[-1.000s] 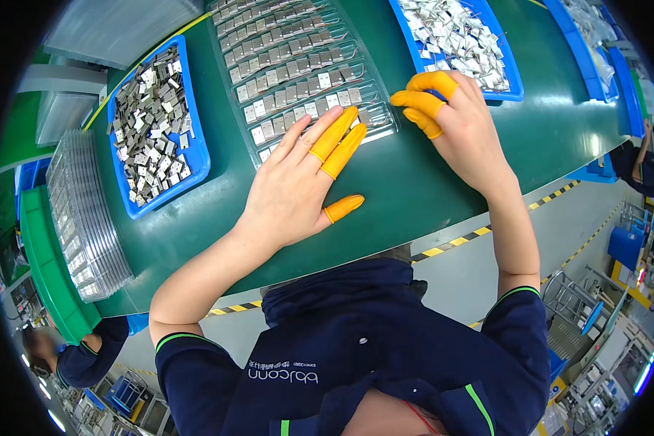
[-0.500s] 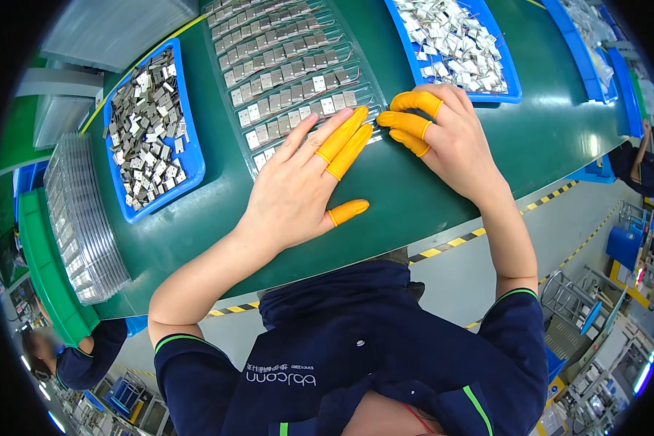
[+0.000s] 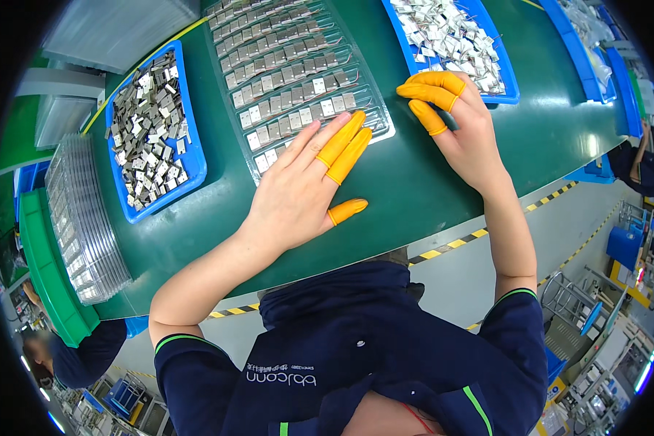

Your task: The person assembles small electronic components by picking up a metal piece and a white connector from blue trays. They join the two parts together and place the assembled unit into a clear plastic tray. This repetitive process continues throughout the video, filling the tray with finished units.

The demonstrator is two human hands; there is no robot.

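My left hand (image 3: 291,185) lies stretched out over the near end of a clear plastic tray (image 3: 386,129), its yellow-cotted fingertips resting on the last rows. Several rows of small silver-grey metal-cased pieces with thin wires fill the tray; my fingers cover part of the nearest row. To the right, my right hand (image 3: 463,129) hovers apart from the tray, near the close edge of a blue bin (image 3: 514,86) of white wired pieces (image 3: 450,36). Yellow finger cots cover its thumb and two fingers. A gap shows between thumb and fingers, with nothing visible in it.
Left of the tray stands a blue bin (image 3: 199,171) heaped with small metal pieces (image 3: 149,123). Stacked clear trays (image 3: 87,225) and a green crate (image 3: 43,269) sit at the left table edge. More blue bins (image 3: 575,51) are at far right. Other people work at both sides.
My right hand has drawn away from the tray's near right corner, moving right toward the white pieces' bin, its thumb and fingers now apart. My left hand has stayed almost still.
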